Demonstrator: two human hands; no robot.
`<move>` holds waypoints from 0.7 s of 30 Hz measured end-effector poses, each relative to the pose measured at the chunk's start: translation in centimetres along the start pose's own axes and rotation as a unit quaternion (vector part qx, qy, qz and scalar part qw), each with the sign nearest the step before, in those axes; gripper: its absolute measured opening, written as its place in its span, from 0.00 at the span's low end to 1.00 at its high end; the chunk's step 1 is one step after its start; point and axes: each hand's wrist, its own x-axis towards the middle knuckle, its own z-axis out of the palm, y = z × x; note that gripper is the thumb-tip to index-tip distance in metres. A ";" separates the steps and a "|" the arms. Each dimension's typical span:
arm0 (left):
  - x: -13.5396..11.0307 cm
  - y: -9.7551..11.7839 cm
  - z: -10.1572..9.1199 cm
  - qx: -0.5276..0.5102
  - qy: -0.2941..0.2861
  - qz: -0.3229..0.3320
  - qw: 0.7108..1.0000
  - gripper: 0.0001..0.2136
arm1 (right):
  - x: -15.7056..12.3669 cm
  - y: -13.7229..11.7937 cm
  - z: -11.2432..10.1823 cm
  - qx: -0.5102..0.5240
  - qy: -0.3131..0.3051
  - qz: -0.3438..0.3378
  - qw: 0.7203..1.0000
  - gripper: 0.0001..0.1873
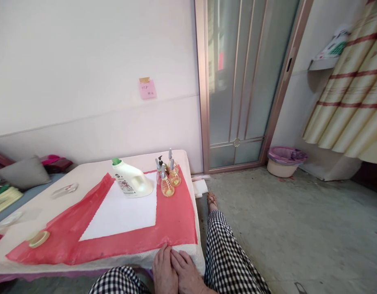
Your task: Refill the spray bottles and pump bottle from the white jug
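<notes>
My left hand (163, 271) and my right hand (186, 273) lie side by side at the near edge of the low table (90, 171), fingers flat and stretched out, touching the table's front rim just below the red plastic sheet (172, 220). Neither hand holds anything. A white cloth (123, 214) lies spread on the red sheet. At its far end stands a white detergent bottle (131, 181) with a green cap. Several small pump bottles of yellow liquid (167, 177) stand beside it on the right.
A tape roll (39, 239) and a clear plastic piece (65, 190) lie on the table's left part. Cushions and clutter sit further left. A glass sliding door (240, 81), a basin with a purple bag (284, 161) and a striped curtain (350, 94) stand to the right. My legs in checked trousers (228, 253) extend beside the table.
</notes>
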 end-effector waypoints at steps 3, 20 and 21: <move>-0.1 0.3 -0.1 0.001 0.004 -0.004 1.000 0.19 | 0.0 0.0 -0.1 0.004 -0.001 0.004 1.000 0.26; 0.0 -0.3 0.1 -0.004 0.003 0.001 1.000 0.18 | -0.1 0.2 -0.2 0.014 -0.021 0.008 1.000 0.30; 0.0 -0.6 0.2 -0.006 0.000 0.003 1.000 0.18 | -0.1 0.2 -0.3 0.015 -0.024 0.009 1.000 0.31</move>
